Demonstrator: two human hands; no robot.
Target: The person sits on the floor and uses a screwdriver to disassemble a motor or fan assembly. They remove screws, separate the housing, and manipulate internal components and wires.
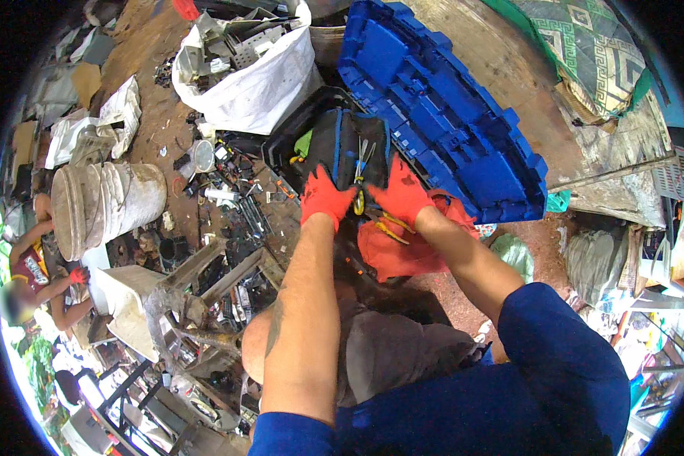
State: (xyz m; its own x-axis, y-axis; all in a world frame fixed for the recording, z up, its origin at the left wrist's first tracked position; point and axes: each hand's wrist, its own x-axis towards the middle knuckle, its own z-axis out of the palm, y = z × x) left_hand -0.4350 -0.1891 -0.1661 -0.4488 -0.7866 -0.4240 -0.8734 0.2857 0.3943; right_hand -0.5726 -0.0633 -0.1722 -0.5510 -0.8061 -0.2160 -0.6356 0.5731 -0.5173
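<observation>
My left hand (327, 201), in a red glove, lies against the near left side of a black tool bag (327, 140) with blue piping. Its thumb points inward and its fingers are apart. Opposite it, my right hand (404, 194), gloved in red too, touches the bag's near right side with thumb and fingers spread. Between the hands, several hand tools (365, 158) lie on the bag, and yellow-handled pliers (359, 202) sit at its near edge. The bag stands inside a black crate (279, 147). Yellow handles (388, 229) rest on a red cloth bag (403, 254) below my right hand.
A large blue plastic lid (441, 114) leans right of the crate. Behind stands a white sack (262, 95) of scrap. Small parts litter the floor at left, near a dirty bucket (106, 199) and a wooden frame (228, 277). Another person (32, 266) is at far left.
</observation>
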